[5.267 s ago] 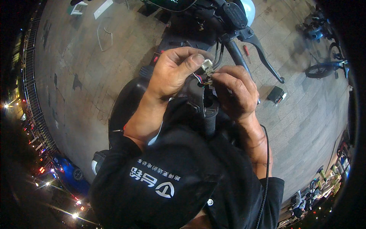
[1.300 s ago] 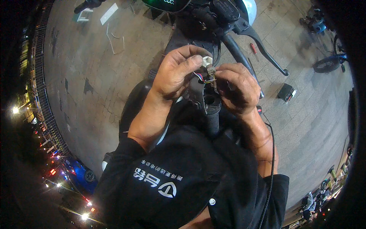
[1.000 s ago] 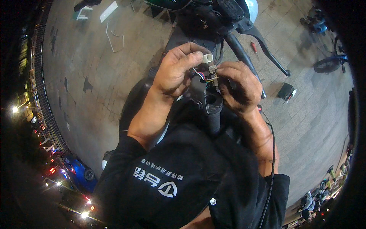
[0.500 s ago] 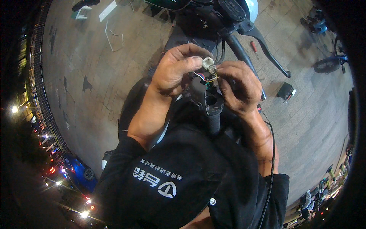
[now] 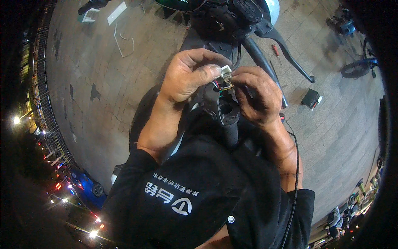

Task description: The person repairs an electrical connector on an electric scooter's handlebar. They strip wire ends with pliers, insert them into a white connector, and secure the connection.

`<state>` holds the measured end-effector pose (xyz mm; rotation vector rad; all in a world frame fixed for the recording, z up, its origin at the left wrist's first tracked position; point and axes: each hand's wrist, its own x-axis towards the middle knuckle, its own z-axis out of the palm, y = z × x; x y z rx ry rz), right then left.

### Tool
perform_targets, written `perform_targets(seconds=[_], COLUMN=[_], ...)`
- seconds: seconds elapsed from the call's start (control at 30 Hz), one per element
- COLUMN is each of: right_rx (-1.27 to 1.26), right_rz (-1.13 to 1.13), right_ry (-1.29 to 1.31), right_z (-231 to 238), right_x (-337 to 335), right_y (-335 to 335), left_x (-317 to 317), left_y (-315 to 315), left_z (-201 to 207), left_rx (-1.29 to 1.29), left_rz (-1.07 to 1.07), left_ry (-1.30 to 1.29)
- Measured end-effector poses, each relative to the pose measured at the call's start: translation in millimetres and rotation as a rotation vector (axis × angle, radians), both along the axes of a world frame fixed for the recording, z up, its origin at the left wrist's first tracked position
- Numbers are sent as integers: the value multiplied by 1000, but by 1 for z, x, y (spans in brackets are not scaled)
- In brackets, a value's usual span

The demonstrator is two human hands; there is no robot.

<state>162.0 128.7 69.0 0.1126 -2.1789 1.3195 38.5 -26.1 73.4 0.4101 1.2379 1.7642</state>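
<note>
Between my two hands is a small white plastic switch part [image 5: 226, 69] with a greyish lower piece. My left hand [image 5: 188, 76] is closed, pinching the white part between thumb and fingers. From the right, the bent fingers of my right hand [image 5: 258, 93] close at the part's lower edge. Several thin coloured wires [image 5: 224, 87] run from it down into an opened black handlebar switch housing [image 5: 215, 106]. Below the housing, a black ribbed handlebar grip [image 5: 231, 135] points toward me. My fingers partly hide the switch part.
Ahead are a brake lever [image 5: 292, 58] and a black bar [image 5: 263, 62]. On the paving lie a red-handled screwdriver [image 5: 275, 51], a small black box [image 5: 311, 99] and a white panel [image 5: 117, 13]. A black cable [image 5: 296, 178] passes over my right arm.
Both hands have shifted slightly left. The white switch part has turned a little, with its top edge showing more plainly. My hands keep their closed grip.
</note>
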Motion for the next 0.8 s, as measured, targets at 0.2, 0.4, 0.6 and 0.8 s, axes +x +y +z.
perform_targets(seconds=[0.2, 0.4, 0.6, 0.8], right_rx=[28, -17, -18, -17], right_rz=[-34, -75, -58, -53], right_ry=[15, 55, 35, 22], right_z=[1, -3, -1, -2], right_x=[1, 3, 3, 3], right_y=[-1, -3, -1, 1], left_x=[3, 6, 4, 8], left_y=[1, 1, 1, 3], left_z=[4, 2, 5, 2], left_rx=[-8, -44, -21, 15], left_rz=[-7, 10, -24, 12], left_ry=[35, 103, 91, 89])
